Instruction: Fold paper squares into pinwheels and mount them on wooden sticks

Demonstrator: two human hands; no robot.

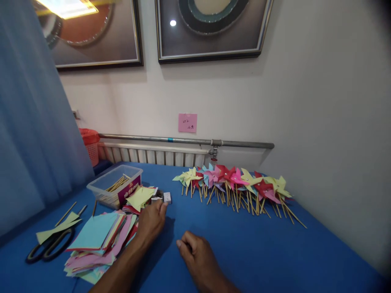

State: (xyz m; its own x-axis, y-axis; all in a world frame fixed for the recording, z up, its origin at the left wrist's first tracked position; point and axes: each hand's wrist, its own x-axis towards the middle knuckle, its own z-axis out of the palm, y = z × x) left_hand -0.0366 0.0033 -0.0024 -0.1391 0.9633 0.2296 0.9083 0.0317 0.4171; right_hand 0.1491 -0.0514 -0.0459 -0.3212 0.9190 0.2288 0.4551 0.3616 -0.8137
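Observation:
My left hand [152, 221] reaches over the blue tabletop with its fingers drawn together, right in front of a small white box [167, 197] and a little dark container [157, 194]. Whatever its fingertips hold, if anything, is hidden. Lower down, my right hand [198, 256] rests near the table with loosely curled fingers, and nothing shows in them. Left of my left forearm lies a stack of coloured paper squares [97, 231], a light blue one on top. Folded yellow paper pieces [140, 197] sit just beyond my left hand.
A clear plastic tub [105, 181] holds wooden sticks [118, 183]. Black-handled scissors [58, 244] lie at the left under yellow paper strips [59, 228]. Several finished paper pinwheels [226, 174] on sticks lie along the back right. A wall, pipe [244, 144] and radiator [152, 154] border the table [259, 252].

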